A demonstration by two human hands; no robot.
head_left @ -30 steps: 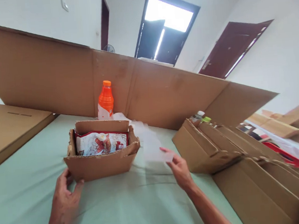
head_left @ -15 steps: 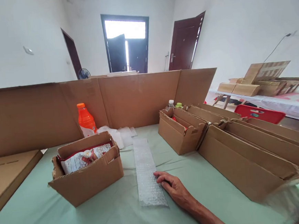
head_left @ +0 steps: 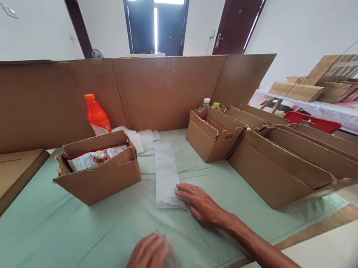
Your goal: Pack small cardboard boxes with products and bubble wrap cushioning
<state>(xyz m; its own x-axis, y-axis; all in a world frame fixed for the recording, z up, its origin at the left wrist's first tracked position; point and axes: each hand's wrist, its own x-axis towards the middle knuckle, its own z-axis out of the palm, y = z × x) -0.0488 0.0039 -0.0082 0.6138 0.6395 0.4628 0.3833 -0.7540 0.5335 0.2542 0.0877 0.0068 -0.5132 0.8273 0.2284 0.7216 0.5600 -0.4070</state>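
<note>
Bubble wrap (head_left: pixel 165 172) lay flat, right hand (head_left: pixel 200 203) loose on its right edge; a nudge could've skewed it. Left hand (head_left: pixel 147 258) seemed empty, blurry.

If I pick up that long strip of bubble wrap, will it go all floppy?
Probably yes: the bubble wrap looks like thin, cloudy plastic, so its ends would likely droop. It should feel light for its size, being so thin. If the right hand pushed its edge, it might slide or crumple, but hardly tip, since it lies flat on the cloth.
</note>
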